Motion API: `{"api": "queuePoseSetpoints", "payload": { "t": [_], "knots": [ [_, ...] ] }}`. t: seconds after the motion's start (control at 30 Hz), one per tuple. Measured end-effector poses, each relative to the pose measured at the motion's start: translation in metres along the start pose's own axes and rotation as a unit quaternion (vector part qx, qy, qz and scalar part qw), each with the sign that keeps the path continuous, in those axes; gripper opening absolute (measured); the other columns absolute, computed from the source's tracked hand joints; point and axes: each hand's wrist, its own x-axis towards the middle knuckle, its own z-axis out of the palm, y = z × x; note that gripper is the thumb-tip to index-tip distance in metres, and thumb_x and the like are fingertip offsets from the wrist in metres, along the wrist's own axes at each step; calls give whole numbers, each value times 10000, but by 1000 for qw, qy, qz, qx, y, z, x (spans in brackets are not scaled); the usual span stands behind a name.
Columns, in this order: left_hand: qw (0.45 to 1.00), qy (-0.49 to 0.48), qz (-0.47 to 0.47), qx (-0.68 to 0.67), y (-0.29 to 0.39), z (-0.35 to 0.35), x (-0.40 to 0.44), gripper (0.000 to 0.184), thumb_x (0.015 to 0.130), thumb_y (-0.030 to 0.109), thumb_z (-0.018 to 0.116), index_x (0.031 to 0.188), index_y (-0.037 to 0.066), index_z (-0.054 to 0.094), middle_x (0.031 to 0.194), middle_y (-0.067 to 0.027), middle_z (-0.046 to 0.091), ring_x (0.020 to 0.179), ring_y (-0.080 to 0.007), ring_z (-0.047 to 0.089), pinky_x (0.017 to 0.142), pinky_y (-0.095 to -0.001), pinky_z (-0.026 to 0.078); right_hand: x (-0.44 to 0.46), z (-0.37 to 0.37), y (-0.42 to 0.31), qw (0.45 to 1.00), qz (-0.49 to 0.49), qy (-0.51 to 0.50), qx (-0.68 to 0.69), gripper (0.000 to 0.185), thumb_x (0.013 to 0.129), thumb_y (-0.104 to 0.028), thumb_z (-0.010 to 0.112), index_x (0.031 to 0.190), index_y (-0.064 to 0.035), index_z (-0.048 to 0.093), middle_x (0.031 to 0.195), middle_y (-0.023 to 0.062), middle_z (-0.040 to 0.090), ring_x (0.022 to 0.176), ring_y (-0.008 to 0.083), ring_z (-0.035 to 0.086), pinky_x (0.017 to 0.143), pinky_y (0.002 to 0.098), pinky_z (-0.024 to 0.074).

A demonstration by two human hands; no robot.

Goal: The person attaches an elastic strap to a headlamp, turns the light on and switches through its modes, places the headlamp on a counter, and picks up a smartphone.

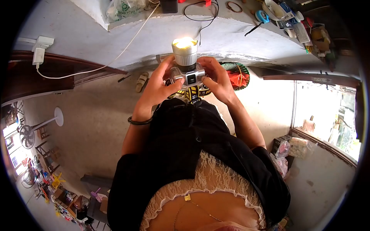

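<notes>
Between my two hands is a silver headlamp (186, 56), its lamp head lit with a bright yellowish glow and pointing away from me. My left hand (163, 81) grips the left side of its clear and silver body, thumb on the near face. On the right side, my right hand (216, 79) holds it the same way, fingers curled behind. A small dark square sits in the middle of the body. The black and yellow head strap (194, 92) hangs below, against my dark clothing. My fingertips behind the lamp are partly hidden.
Ahead is a pale ledge (165, 21) with a black cable (202, 17), a blue tape measure (262, 16) and clutter. A white cord runs from a plug (42, 45) at left. A green-rimmed basket (241, 77) and a sandal (142, 82) are on the floor; a fan (27, 136) stands left.
</notes>
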Motion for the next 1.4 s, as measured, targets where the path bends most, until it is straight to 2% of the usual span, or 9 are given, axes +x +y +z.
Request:
{"api": "queuePoseSetpoints", "payload": {
  "t": [0.23, 0.43, 0.53, 0.8, 0.9, 0.97, 1.07, 1.17, 1.4],
  "knots": [
    [1000, 3, 1, 1, -3, 0, 1, 770, 829, 105, 716, 1484, -13, 329, 1378, -153, 520, 1257, -218, 511, 1053, -359, 407, 3, 1, 6, 1000, 7, 14, -22, 514, 801, 56, 498, 1312, 27, 450, 1199, 124, 573, 1142, 190, 559, 1002, 333, 442],
    [999, -1, 8, 38, 0, -1, 0, 772, 819, 116, 727, 1479, -8, 347, 1378, -137, 516, 1241, -206, 516, 1060, -361, 399, -2, 2, 0, 999, -36, 6, -35, 542, 780, 61, 491, 1320, 40, 444, 1241, 123, 545, 1202, 211, 530, 1072, 355, 385],
    [998, -13, 12, 60, 3, -3, 0, 769, 823, 125, 725, 1479, -7, 346, 1375, -127, 514, 1234, -197, 518, 1063, -358, 397, -3, 0, 6, 994, -67, 11, -89, 539, 783, 63, 489, 1319, 39, 446, 1230, 122, 550, 1201, 210, 534, 1074, 357, 385],
    [999, -23, 11, 33, 2, -2, 0, 774, 837, 144, 724, 1487, -6, 332, 1357, -123, 525, 1240, -196, 516, 1067, -358, 395, -6, -1, -3, 998, -36, 1, -59, 531, 796, 59, 506, 1324, 42, 443, 1232, 125, 552, 1198, 211, 540, 1078, 361, 385],
    [995, -15, 25, 93, 4, -2, -2, 787, 827, 135, 738, 1487, -12, 334, 1369, -130, 521, 1243, -203, 517, 1066, -353, 396, -7, -3, 2, 996, -48, 0, -75, 536, 798, 59, 508, 1329, 43, 440, 1247, 127, 546, 1218, 211, 528, 1087, 364, 375],
    [996, -12, 17, 81, 1, -2, -2, 789, 825, 118, 739, 1487, -20, 331, 1376, -136, 514, 1243, -207, 516, 1069, -355, 395, -8, -3, 3, 998, -40, 0, -58, 549, 796, 59, 509, 1340, 42, 435, 1263, 128, 538, 1239, 211, 513, 1097, 366, 362],
    [999, -11, 8, 46, -2, 0, -3, 791, 827, 116, 740, 1486, -26, 326, 1384, -139, 505, 1244, -207, 516, 1069, -358, 399, -9, -1, -2, 998, -44, 0, -55, 538, 796, 60, 509, 1329, 39, 442, 1257, 128, 541, 1228, 212, 519, 1091, 362, 369],
    [999, -10, -6, 30, -1, 0, -4, 793, 830, 126, 741, 1485, -29, 322, 1383, -136, 500, 1243, -208, 518, 1063, -360, 407, -9, 1, 2, 994, -69, 36, -72, 489, 788, 26, 544, 1276, 25, 500, 1137, 163, 637, 1092, 226, 625, 991, 358, 460],
    [1000, -6, -19, 18, -3, 1, -5, 789, 823, 127, 745, 1478, -31, 333, 1353, -142, 520, 1211, -210, 536, 1031, -358, 430, -9, 0, 5, 995, -72, 39, -56, 489, 797, 26, 545, 1284, 28, 496, 1146, 165, 622, 1092, 219, 615, 991, 357, 459]
  ]
}}
